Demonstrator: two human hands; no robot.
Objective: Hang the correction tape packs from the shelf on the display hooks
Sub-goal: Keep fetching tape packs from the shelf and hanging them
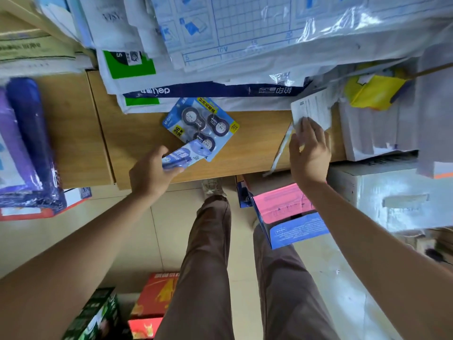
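- One wooden shelf [257,136] spans the view at waist level, and both task items lie on its bare middle stretch.
- Many wrapped paper packages [220,45] are heaped along its back, overhanging the far edge of the bare wood.
- A blue and pink box [294,229] sits below the shelf front, beside the person's right leg.
- Right hand [310,153]: flat, fingers straight and close together, fingertips resting on a white leaflet [313,106] at the right of the shelf. It holds nothing.
- Left hand [149,175]: fingers curled under a small blue pack [181,157] with the thumb over it, gripping it at the shelf's front edge.
- Correction tape card [203,121]: a blue blister card with three dark rolls, lying flat and askew in the middle of the shelf. Its long edges run from upper left to lower right in the view.
- The small blue pack covers the card's nearest corner. Whether they touch I cannot tell.
- Key relation: the card lies just beyond the left hand's fingertips, deeper into the shelf and slightly to the right. The left hand is clearly nearer but is already full. The right hand is free but well apart from the card, so it would probably need to cross leftward to lift it.
- No display hooks are in view, so their direction cannot be judged.
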